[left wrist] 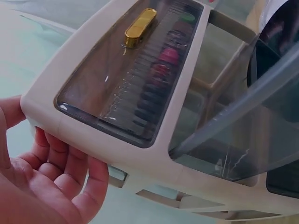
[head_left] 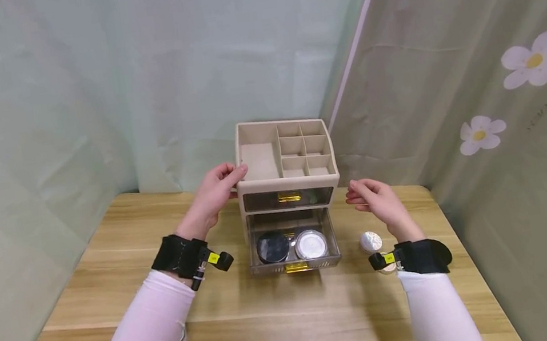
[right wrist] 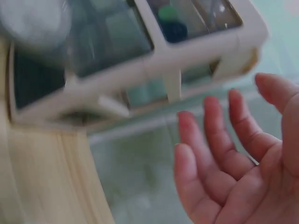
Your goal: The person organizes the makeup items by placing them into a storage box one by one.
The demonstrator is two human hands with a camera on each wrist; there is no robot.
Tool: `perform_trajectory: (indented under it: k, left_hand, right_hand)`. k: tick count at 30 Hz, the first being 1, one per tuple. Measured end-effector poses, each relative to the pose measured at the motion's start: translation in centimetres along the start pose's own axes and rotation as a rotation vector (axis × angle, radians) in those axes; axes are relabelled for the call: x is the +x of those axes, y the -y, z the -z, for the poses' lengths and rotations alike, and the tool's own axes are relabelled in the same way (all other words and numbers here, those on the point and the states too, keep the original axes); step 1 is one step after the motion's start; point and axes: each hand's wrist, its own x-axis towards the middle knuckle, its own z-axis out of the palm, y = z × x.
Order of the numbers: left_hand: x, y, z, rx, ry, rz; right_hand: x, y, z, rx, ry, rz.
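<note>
A cream desktop drawer organizer (head_left: 289,182) stands at the back of the table, with an open-topped tray divided into compartments. My left hand (head_left: 215,192) holds its left side, the thumb at the top edge and the fingers curled against the side wall (left wrist: 70,140). Beside the right side, my right hand (head_left: 378,200) is held in the air, its fingers loosely bent and apart from the organizer. The lower clear drawer (head_left: 295,260) is pulled out and holds a dark round container (head_left: 272,247) and a white-topped round one (head_left: 311,244). The upper drawer (left wrist: 117,93) is closed, with small colored items inside.
On the wooden table (head_left: 274,331), a small whitish round jar (head_left: 371,242) stands right of the pulled-out drawer. Another round item is partly hidden by the right wrist camera. Curtains (head_left: 217,57) hang behind and to the right. A small object lies half hidden by the left sleeve.
</note>
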Motion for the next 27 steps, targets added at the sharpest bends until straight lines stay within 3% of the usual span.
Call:
perform_trajectory:
  k: [7,16,23,27]
  left_hand:
    - [-0.3,0.1,0.4,0.013,-0.019,-0.018]
    - [-0.6,0.1,0.9,0.004,-0.040,-0.010]
    - [-1.4,0.6,1.3,0.007,-0.039,-0.008]
    - [-1.9,0.9,1.4,0.035,-0.036,0.006]
  right_hand:
    - [-3.0,-2.7,4.5,-0.200,0.030,-0.057]
    - [-6.5,-7.1,10.3,-0.434,-0.019,-0.130]
    - [-8.9,-11.5,11.6,-0.625,-0.014,-0.163]
    - [-9.5,-13.7,11.1,-0.722,-0.007,-0.112]
